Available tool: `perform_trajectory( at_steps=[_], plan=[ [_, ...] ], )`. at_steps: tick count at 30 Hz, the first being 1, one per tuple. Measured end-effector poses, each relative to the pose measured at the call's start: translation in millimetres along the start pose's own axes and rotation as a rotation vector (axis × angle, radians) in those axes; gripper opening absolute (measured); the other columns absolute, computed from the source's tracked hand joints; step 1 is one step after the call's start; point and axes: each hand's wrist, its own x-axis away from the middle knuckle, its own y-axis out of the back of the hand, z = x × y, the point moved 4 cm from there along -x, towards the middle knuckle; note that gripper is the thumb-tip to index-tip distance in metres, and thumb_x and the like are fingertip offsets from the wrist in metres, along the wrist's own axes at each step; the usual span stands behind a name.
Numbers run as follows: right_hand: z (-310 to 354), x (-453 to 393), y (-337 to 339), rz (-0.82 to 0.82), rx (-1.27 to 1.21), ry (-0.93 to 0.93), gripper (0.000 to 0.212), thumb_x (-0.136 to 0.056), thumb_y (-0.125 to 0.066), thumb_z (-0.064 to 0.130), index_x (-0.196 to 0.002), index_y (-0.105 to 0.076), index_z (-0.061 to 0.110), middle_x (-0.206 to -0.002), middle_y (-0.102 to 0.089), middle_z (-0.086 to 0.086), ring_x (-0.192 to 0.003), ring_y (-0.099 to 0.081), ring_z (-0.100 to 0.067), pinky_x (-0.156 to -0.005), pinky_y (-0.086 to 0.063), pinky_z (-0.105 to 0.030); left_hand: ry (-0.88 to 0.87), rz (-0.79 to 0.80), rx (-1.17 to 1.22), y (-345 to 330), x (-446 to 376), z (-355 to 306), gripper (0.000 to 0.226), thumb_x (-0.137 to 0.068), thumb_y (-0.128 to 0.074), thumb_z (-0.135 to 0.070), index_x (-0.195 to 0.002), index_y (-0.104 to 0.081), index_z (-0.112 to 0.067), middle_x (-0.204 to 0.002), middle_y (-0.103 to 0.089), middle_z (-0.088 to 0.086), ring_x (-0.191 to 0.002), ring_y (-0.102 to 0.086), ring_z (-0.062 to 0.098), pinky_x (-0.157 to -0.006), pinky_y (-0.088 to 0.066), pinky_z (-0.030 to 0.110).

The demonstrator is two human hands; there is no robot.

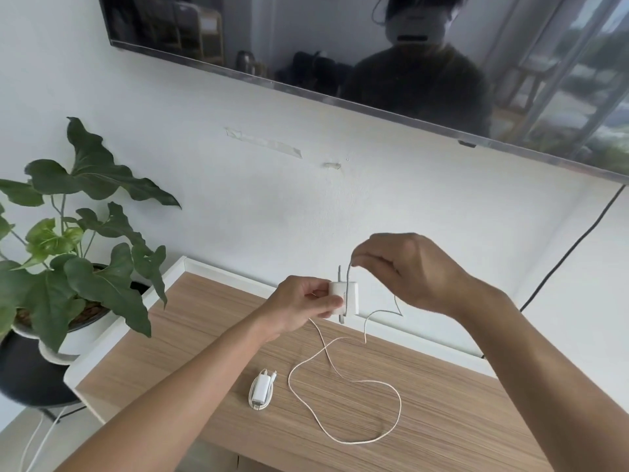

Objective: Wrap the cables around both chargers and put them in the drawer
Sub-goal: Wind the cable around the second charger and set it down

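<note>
At the centre of the frame the left hand [299, 303] holds a white charger [343, 298] up above the desk [442, 403], its fingers [325, 303] and thumb curled around the block's left side. The right hand [408, 267] is raised just to the right and a little higher, its fingertips pinching the cable [343, 376] right above the charger; one turn already runs down the block's face. The rest of the cable hangs from the hands and lies in a wide loose loop on the wood, lower centre of the frame. A second charger [261, 388], lower and to the left, rests on the desk with its cable already wound around it, so this looks like the second of the two wraps, barely begun.

To wrap well, the left hand should probably keep the block steady while the right carries the cable round it in even, snug turns laid side by side, letting the slack slide up off the desk rather than dragging a tangle. The crossing in the loose loop may need watching so it does not knot.

The desk's back edge meets the wall just behind the hands, and its left edge runs near a potted plant [78, 233] in the left of the frame, well apart from the work. A dark television [374, 63] hangs across the top. Open wood lies to the right and front of the loop. No drawer can be clearly made out.
</note>
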Motion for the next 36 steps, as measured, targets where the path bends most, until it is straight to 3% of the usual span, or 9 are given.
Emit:
perform_trajectory(
  at_steps=[5,9,12,15,17,22,26,32,36],
  plan=[
    [-21.3,-14.8,-4.2,0.002,-0.032,-0.163,0.017,-0.098,-0.066,0.038,-0.096,-0.078,0.026,-0.086,-0.076,0.01,-0.066,-0.057,-0.011,-0.068,-0.052,-0.033,0.002,0.115,0.07,-20.1,19.4,-8.3,0.024,-0.092,-0.073,-0.004,-0.116,-0.073,-0.001,-0.09,-0.078,-0.003,-0.082,-0.072,0.01,-0.077,-0.056,0.021],
    [-49.6,-14.9,-12.0,-0.005,-0.268,-0.387,0.009,-0.089,-0.077,0.037,-0.087,-0.081,0.03,-0.087,-0.077,0.009,-0.072,-0.063,-0.012,-0.071,-0.049,-0.026,-0.059,0.133,0.104,-18.6,31.0,-22.3,0.025,-0.093,-0.07,-0.001,-0.119,-0.071,0.0,-0.091,-0.078,-0.005,-0.082,-0.071,0.006,-0.078,-0.056,0.019],
    [-62.4,-14.0,-21.1,0.011,-0.501,-0.547,0.012,-0.081,-0.083,0.04,-0.082,-0.082,0.028,-0.096,-0.073,-0.022,-0.078,-0.062,-0.022,-0.08,-0.047,-0.028,-0.09,0.137,0.157,-13.4,36.6,-33.9,0.025,-0.093,-0.071,-0.005,-0.118,-0.072,-0.005,-0.095,-0.078,-0.003,-0.088,-0.071,0.012,-0.083,-0.056,0.022],
    [-63.5,-15.9,-32.7,0.043,-0.621,-0.643,0.021,-0.08,-0.084,0.034,-0.079,-0.081,0.014,-0.066,-0.073,0.001,-0.063,-0.062,-0.002,-0.069,-0.045,-0.015,-0.115,0.182,0.189,-8.5,39.8,-41.7,0.024,-0.093,-0.072,-0.01,-0.116,-0.073,-0.008,-0.099,-0.077,0.003,-0.095,-0.069,0.019,-0.089,-0.056,0.03],
    [-64.5,-13.2,-44.4,0.091,-0.662,-0.712,0.028,-0.077,-0.082,0.042,-0.07,-0.077,0.015,-0.046,-0.045,0.009,-0.045,-0.036,-0.011,-0.052,-0.029,-0.021,-0.137,0.191,0.225,-3.9,40.7,-44.9,0.026,-0.09,-0.074,-0.014,-0.114,-0.073,-0.004,-0.1,-0.076,0.006,-0.095,-0.068,0.021,-0.09,-0.055,0.031],
    [-62.0,3.3,-80.6,0.157,-0.896,-0.728,0.049,-0.079,-0.075,0.063,-0.05,-0.065,0.024,-0.059,-0.019,0.0,-0.055,-0.014,-0.015,-0.055,-0.012,-0.03,-0.139,0.153,0.35,13.0,38.7,-50.7,0.038,-0.089,-0.071,-0.007,-0.125,-0.067,0.004,-0.108,-0.076,0.008,-0.094,-0.072,0.014,-0.084,-0.056,0.024],
    [-51.6,21.0,-110.9,0.126,-0.997,-0.773,0.064,-0.058,-0.075,0.083,-0.063,-0.074,0.019,-0.058,-0.02,0.002,-0.053,-0.015,-0.013,-0.051,-0.016,-0.025,-0.177,0.097,0.432,28.9,33.1,-48.1,0.035,-0.087,-0.077,-0.012,-0.12,-0.072,-0.003,-0.112,-0.075,0.015,-0.104,-0.07,0.026,-0.096,-0.056,0.036],
    [-10.4,41.3,-150.3,0.193,-0.931,-0.835,0.058,-0.1,-0.047,0.055,-0.072,-0.074,0.013,-0.053,-0.026,0.001,-0.05,-0.019,-0.016,-0.048,-0.022,-0.025,-0.136,-0.037,0.536,51.9,23.4,-28.9,0.042,-0.084,-0.079,-0.014,-0.121,-0.07,0.003,-0.116,-0.073,0.025,-0.109,-0.069,0.037,-0.098,-0.057,0.041],
    [16.4,42.9,-145.2,0.234,-0.697,-0.771,0.057,-0.095,-0.044,0.06,-0.063,-0.073,0.022,-0.049,-0.037,0.009,-0.047,-0.031,-0.01,-0.052,-0.031,-0.022,-0.078,-0.111,0.532,66.7,20.9,-11.9,0.04,-0.079,-0.08,-0.017,-0.116,-0.074,-0.001,-0.113,-0.075,0.022,-0.102,-0.073,0.03,-0.092,-0.059,0.036]
  ],
)
